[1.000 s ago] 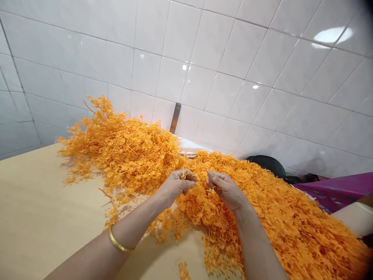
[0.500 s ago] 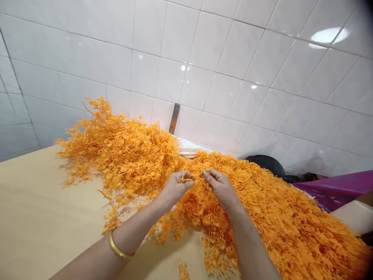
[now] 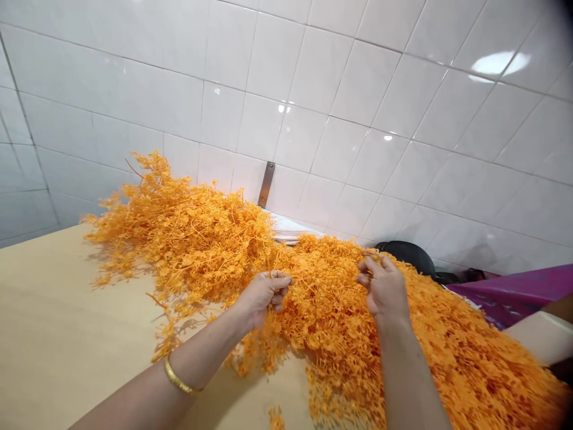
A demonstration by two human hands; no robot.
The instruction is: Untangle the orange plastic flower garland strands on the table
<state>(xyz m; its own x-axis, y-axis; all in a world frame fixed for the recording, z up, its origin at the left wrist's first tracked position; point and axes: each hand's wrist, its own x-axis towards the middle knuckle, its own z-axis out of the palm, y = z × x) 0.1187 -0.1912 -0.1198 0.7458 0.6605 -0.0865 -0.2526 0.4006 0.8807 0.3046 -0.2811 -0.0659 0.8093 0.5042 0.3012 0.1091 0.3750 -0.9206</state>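
Two hands stood apart | left hand (image 3: 262, 298) pinched an orange sprig (image 3: 270, 266) | right hand (image 3: 387, 286) curled, grip unclear | left heap (image 3: 197, 233), right heap (image 3: 452, 352) lay loose on table (image 3: 67, 304); plenty apparently remained, finished share unclear

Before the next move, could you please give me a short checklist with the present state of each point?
1. Left hand pinching an orange stem: ok, fingers closed on it.
2. Right hand gripping something: cannot tell, its curled fingers hide most of what may be there.
3. Hands apart from each other: ok, a gap shows between them.
4. Bracelet around the left forearm: ok.
5. All orange sprigs in the heaps: not ok, a small sprig lies apart on the table.
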